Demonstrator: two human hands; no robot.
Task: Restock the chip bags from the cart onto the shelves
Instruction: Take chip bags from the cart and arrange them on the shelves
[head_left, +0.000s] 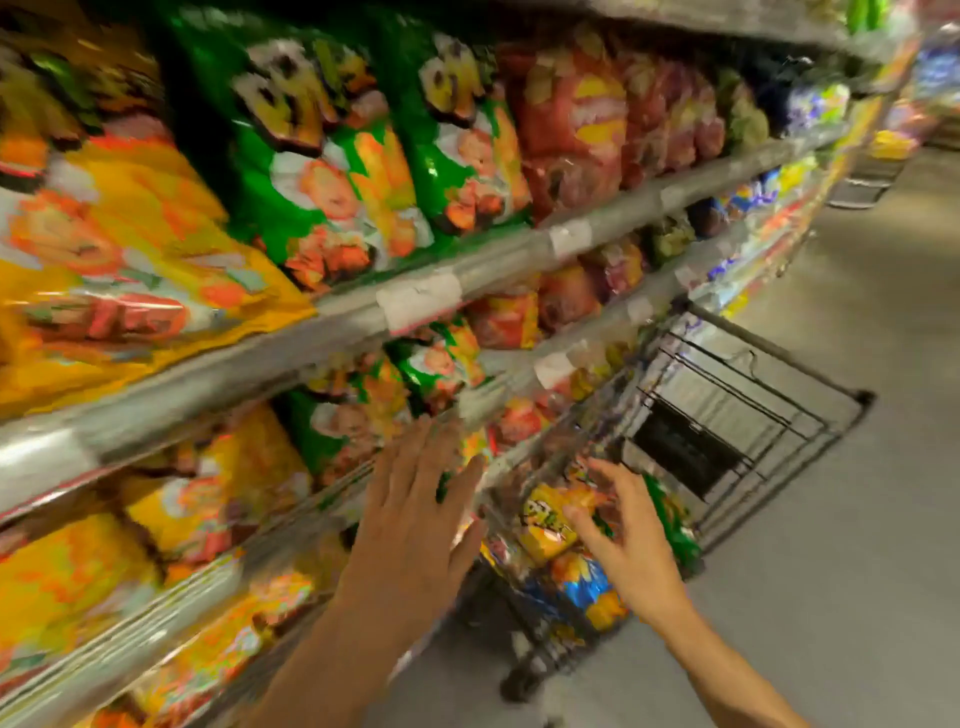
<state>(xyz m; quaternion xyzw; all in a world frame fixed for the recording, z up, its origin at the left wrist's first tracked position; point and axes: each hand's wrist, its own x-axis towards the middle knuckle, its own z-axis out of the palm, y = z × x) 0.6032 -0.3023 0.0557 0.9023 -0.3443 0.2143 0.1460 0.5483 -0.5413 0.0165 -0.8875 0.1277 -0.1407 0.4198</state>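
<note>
The picture is blurred by motion. A wire cart (727, 415) stands beside the shelves, holding several chip bags, among them a yellow bag (545, 525) and a blue bag (587, 584). My right hand (623, 540) hovers over the cart with spread fingers, just above the yellow bag and holding nothing. My left hand (415, 519) is stretched out flat with straight fingers between the cart and a lower shelf edge (467, 405). Green bags (332, 156), yellow bags (119, 249) and red bags (571, 119) fill the shelves.
The shelving runs along the left into the distance, with price tags (421, 301) on its rails. Grey floor (857, 519) opens to the right of the cart. More goods line the far aisle end (893, 140).
</note>
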